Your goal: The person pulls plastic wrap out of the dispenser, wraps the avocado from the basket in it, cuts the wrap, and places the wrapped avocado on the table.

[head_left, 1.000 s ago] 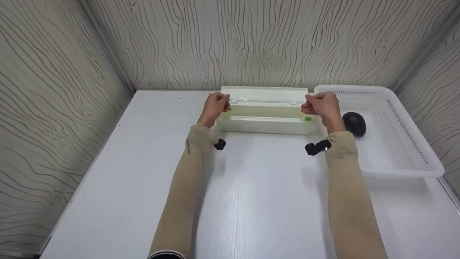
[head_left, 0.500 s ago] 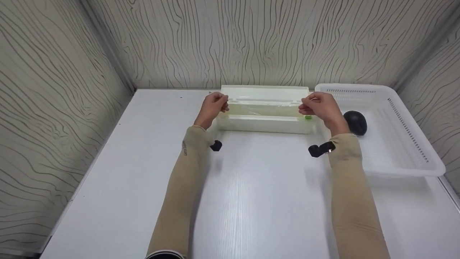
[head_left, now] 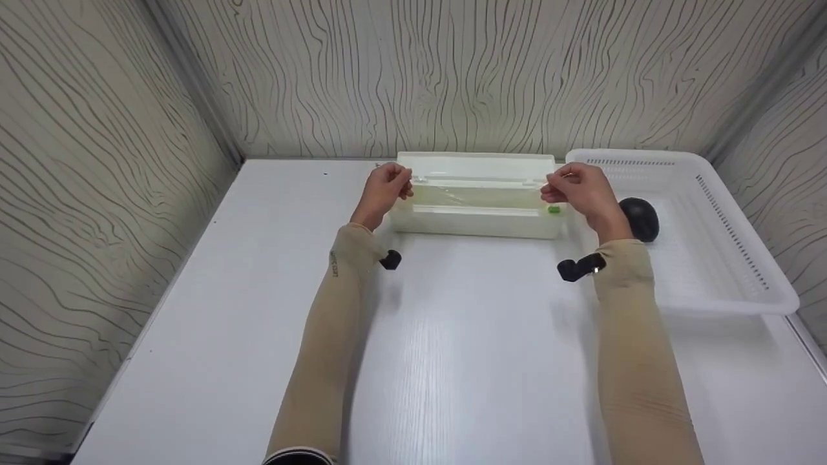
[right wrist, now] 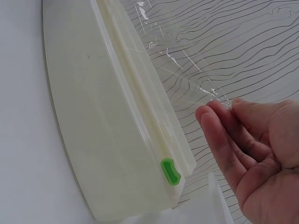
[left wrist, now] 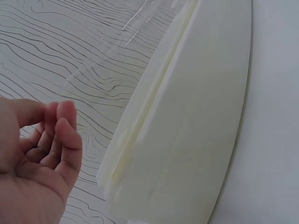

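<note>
A long, pale, translucent cling film dispenser (head_left: pixel 475 225) lies at the back of the table, its lid (head_left: pixel 475 163) standing up behind. Clear cling film (head_left: pixel 478 195) stretches above it between both hands, with glints and creases near the right fingers. The left hand (head_left: pixel 384 194) pinches one corner between thumb and index fingertip, just off the dispenser's left end. At the opposite end, the right hand (head_left: pixel 585 194) pinches the other corner. A small green slide cutter (right wrist: pixel 171 171) sits on the dispenser's rim near its right end, below the right hand.
A white perforated plastic basket (head_left: pixel 785 303) stands on the right, partly behind the right forearm. Inside it lies a smooth, dark, rounded object (head_left: pixel 639 219). Wood-grain patterned panels (head_left: pixel 478 77) enclose the white table (head_left: pixel 426 349) at the back and sides.
Both hands keep their pinch on the cling film. They drew slightly closer, then moved slightly apart again, and the film's creases shifted. Dispenser and basket look unmoved apart from a slight camera shift.
</note>
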Demonstrator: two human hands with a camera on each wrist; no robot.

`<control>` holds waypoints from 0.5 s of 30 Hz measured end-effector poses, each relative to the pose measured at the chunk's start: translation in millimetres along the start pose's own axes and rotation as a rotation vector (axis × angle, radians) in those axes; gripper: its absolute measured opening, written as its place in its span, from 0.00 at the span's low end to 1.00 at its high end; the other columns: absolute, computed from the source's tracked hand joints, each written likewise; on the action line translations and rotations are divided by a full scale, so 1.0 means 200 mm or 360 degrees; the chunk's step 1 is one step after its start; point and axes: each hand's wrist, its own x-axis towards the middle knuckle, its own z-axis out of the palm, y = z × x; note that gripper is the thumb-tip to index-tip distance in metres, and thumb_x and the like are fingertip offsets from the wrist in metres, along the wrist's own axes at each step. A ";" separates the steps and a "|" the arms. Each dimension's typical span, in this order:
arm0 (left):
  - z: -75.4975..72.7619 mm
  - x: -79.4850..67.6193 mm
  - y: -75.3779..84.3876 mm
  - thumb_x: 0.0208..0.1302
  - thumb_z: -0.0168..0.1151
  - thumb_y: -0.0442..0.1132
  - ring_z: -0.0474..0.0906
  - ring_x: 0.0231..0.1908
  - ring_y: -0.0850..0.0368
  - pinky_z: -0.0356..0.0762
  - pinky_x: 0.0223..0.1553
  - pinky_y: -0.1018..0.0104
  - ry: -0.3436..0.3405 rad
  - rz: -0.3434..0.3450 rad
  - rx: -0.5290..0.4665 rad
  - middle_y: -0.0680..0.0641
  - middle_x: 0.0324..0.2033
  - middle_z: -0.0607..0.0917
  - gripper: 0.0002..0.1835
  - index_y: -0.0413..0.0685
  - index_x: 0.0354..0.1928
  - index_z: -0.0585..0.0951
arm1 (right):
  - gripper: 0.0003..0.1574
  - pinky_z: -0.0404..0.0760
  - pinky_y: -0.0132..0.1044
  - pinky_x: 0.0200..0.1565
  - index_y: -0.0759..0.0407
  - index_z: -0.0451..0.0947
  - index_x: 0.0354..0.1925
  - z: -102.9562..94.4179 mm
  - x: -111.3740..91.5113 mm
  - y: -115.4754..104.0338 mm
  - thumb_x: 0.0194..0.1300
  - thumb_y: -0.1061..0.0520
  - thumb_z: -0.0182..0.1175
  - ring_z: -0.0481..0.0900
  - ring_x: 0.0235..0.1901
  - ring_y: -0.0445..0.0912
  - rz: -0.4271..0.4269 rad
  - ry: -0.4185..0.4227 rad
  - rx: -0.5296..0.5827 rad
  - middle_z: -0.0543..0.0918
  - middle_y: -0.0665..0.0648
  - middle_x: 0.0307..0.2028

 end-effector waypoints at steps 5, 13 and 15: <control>0.00 0.00 0.01 0.81 0.54 0.42 0.80 0.35 0.60 0.79 0.39 0.71 0.0059 -0.0009 -0.0013 0.49 0.34 0.80 0.16 0.32 0.52 0.77 | 0.14 0.88 0.31 0.45 0.67 0.74 0.51 0.02 0.01 -0.01 0.79 0.55 0.56 0.88 0.31 0.34 -0.0004 0.0031 0.0015 0.87 0.43 0.29; 0.03 0.02 0.06 0.80 0.55 0.40 0.80 0.32 0.61 0.80 0.37 0.73 0.0142 -0.0010 -0.0108 0.49 0.33 0.80 0.13 0.34 0.50 0.78 | 0.11 0.87 0.28 0.43 0.64 0.74 0.50 0.03 0.03 -0.04 0.80 0.56 0.55 0.88 0.29 0.34 0.0013 0.0148 0.0082 0.87 0.42 0.27; 0.03 0.03 0.07 0.80 0.55 0.40 0.80 0.33 0.61 0.80 0.37 0.73 0.0159 -0.0013 -0.0119 0.49 0.33 0.81 0.15 0.33 0.52 0.78 | 0.11 0.87 0.27 0.42 0.64 0.74 0.50 0.03 0.03 -0.05 0.80 0.56 0.55 0.88 0.29 0.34 -0.0001 0.0165 0.0110 0.87 0.42 0.27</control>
